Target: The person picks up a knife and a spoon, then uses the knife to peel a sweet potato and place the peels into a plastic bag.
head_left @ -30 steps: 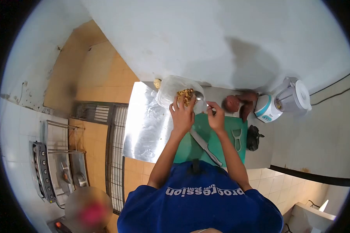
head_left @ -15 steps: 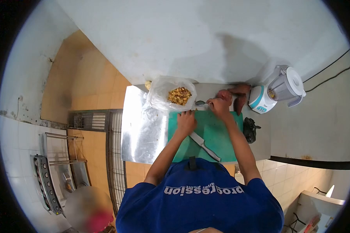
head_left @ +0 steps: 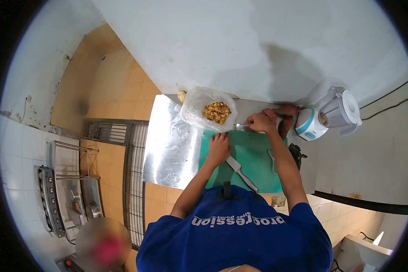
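Note:
My left hand (head_left: 219, 147) rests at the far left part of the green cutting board (head_left: 254, 158), fingers apart beside the tip of a knife (head_left: 241, 172) with a grey handle. My right hand (head_left: 261, 123) is closed on a metal spoon (head_left: 241, 127) just beyond the board's far edge. An open plastic bag (head_left: 194, 107) holding chopped yellow-brown food (head_left: 216, 112) stands beyond my left hand. Reddish-brown pieces (head_left: 285, 125) lie beside and beyond my right hand. A white-handled tool (head_left: 273, 162) lies on the board, partly hidden by my right forearm.
A blender (head_left: 311, 124) with a clear jug stands on the right against the wall. A black plastic bag (head_left: 297, 155) lies right of the board. Bare metal tabletop (head_left: 167, 145) shows at the left. A blurred person (head_left: 103, 245) is at the lower left.
The view has shifted slightly, so the table appears lower and further right. The spoon's bowl now faces differently, and the white-handled tool shows beside my right forearm.

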A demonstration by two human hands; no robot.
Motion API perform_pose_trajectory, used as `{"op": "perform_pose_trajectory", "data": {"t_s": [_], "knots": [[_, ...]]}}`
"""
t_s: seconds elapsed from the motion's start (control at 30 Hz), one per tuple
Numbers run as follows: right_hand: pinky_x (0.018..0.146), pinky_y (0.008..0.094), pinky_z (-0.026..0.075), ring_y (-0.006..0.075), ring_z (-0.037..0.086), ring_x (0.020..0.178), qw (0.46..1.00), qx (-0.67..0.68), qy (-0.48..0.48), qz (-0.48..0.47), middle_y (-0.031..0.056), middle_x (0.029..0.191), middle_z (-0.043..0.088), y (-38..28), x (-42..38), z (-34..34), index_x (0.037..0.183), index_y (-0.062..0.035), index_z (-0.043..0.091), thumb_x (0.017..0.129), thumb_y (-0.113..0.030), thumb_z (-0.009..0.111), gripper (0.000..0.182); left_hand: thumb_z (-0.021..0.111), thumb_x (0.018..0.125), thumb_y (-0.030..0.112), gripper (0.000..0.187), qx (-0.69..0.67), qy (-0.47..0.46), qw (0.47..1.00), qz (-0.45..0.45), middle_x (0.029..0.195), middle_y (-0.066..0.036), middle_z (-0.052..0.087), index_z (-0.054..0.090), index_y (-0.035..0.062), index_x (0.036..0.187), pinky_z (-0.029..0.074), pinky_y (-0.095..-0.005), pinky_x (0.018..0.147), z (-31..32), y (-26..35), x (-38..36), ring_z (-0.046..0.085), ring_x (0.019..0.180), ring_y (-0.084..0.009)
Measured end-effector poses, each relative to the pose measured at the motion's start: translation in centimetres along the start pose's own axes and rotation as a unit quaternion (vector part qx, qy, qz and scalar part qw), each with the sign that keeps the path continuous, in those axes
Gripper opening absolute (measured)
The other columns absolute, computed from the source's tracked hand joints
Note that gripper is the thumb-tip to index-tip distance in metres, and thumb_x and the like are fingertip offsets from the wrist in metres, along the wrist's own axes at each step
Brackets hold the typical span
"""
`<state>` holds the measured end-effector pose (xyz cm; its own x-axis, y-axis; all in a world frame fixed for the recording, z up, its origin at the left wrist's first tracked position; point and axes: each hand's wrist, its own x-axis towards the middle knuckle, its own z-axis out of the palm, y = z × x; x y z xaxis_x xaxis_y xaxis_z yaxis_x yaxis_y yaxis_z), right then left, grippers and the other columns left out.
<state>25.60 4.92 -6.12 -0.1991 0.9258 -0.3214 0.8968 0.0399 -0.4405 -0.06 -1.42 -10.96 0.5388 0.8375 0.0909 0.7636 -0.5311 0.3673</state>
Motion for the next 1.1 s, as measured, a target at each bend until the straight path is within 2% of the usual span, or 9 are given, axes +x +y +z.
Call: {"op": "perform_pose_trajectory", "data": {"t_s": [0.33, 0.4, 0.5, 0.57, 0.6, 0.77, 0.87, 0.93, 1.1], "knots": [[0.075, 0.0299, 0.053, 0.0148, 0.066, 0.081, 0.973, 0.211, -0.096, -0.008, 0.0072, 0.090, 0.075, 3.1, -0.6, -0.6, 0.108, -0.0064, 0.077, 0.083, -0.015, 0.068, 0.028, 0.071, 0.083, 0.021, 0.047, -0.027, -0.014, 1.000, -0.004, 0.129, -0.012, 0.060, 0.063, 0.0078, 0.127, 0.045, -0.0499, 0.097, -1.6, 0.0, -0.2, 0.056, 0.118, -0.0332], [0.073, 0.0295, 0.053, 0.0129, 0.065, 0.079, 0.967, 0.233, -0.101, -0.011, 0.0070, 0.086, 0.074, 2.0, -3.1, -2.5, 0.108, -0.0070, 0.077, 0.082, -0.016, 0.066, 0.030, 0.068, 0.088, 0.013, 0.029, -0.261, 0.084, 0.962, 0.007, 0.105, -0.011, 0.070, 0.067, 0.0073, 0.116, 0.053, -0.0402, 0.083, -3.0, 0.2, -0.8, 0.067, 0.096, -0.0267], [0.068, 0.0283, 0.050, 0.0107, 0.062, 0.075, 0.948, 0.315, -0.043, 0.014, 0.0042, 0.083, 0.072, -2.0, -6.4, -5.0, 0.111, -0.0074, 0.075, 0.087, -0.017, 0.067, 0.027, 0.067, 0.093, 0.012, 0.022, -0.439, 0.103, 0.891, -0.043, 0.089, -0.009, 0.072, 0.067, 0.0042, 0.114, 0.054, -0.0323, 0.070, -7.3, 1.1, 0.0, 0.069, 0.077, -0.0199], [0.067, 0.0274, 0.050, 0.0094, 0.060, 0.074, 0.914, 0.337, 0.198, -0.107, 0.0043, 0.087, 0.072, -5.7, -6.6, -4.8, 0.114, -0.0067, 0.073, 0.090, -0.017, 0.067, 0.026, 0.068, 0.094, 0.014, 0.025, -0.490, 0.157, 0.854, -0.084, 0.084, -0.008, 0.072, 0.065, 0.0015, 0.115, 0.054, -0.0311, 0.071, -8.9, 0.9, 2.5, 0.067, 0.074, -0.0149], [0.067, 0.0274, 0.050, 0.0094, 0.060, 0.074, 0.915, 0.338, 0.195, -0.106, 0.0043, 0.087, 0.072, -8.1, -6.7, -4.9, 0.114, -0.0067, 0.073, 0.090, -0.017, 0.067, 0.026, 0.067, 0.094, 0.013, 0.026, -0.528, 0.165, 0.828, -0.095, 0.086, -0.009, 0.072, 0.064, 0.0000, 0.117, 0.054, -0.0308, 0.073, -11.1, 1.4, 3.9, 0.067, 0.077, -0.0146], [0.069, 0.0404, 0.053, 0.0298, 0.066, 0.076, 0.867, 0.178, 0.455, -0.100, 0.0116, 0.096, 0.067, -14.8, -4.1, -2.4, 0.125, -0.0076, 0.065, 0.089, 0.000, 0.057, 0.037, 0.066, 0.094, 0.010, 0.033, -0.551, 0.201, 0.807, -0.072, 0.098, -0.014, 0.071, 0.059, -0.0030, 0.123, 0.055, -0.0304, 0.076, -11.9, -1.1, 9.2, 0.068, 0.086, -0.0178], [0.070, 0.0466, 0.052, 0.0390, 0.064, 0.078, 0.919, 0.013, 0.389, -0.059, 0.0150, 0.098, 0.063, -11.7, -1.9, 2.9, 0.126, -0.0090, 0.063, 0.087, 0.006, 0.052, 0.043, 0.064, 0.093, 0.009, 0.040, -0.453, 0.273, 0.836, -0.150, 0.111, -0.017, 0.068, 0.054, -0.0035, 0.130, 0.056, -0.0313, 0.080, -7.5, -4.2, 9.1, 0.069, 0.093, -0.0216], [0.071, 0.0466, 0.052, 0.0390, 0.064, 0.079, 0.920, 0.042, 0.387, -0.036, 0.0152, 0.098, 0.064, -12.1, -2.8, 3.3, 0.125, -0.0087, 0.063, 0.087, 0.006, 0.052, 0.043, 0.065, 0.092, 0.009, 0.051, -0.478, 0.180, 0.839, -0.186, 0.119, -0.019, 0.066, 0.048, -0.0025, 0.139, 0.056, -0.0332, 0.083, -7.4, -4.5, 6.8, 0.070, 0.097, -0.0250], [0.071, 0.0420, 0.052, 0.0334, 0.064, 0.078, 0.884, 0.185, 0.428, -0.024, 0.0146, 0.094, 0.064, -11.5, -6.4, 3.8, 0.124, -0.0072, 0.064, 0.090, 0.003, 0.052, 0.037, 0.062, 0.097, 0.005, 0.041, -0.479, 0.228, 0.837, -0.132, 0.114, -0.016, 0.070, 0.056, -0.0046, 0.135, 0.054, -0.0307, 0.089, -6.6, -4.5, 4.4, 0.068, 0.105, -0.0192]]}}
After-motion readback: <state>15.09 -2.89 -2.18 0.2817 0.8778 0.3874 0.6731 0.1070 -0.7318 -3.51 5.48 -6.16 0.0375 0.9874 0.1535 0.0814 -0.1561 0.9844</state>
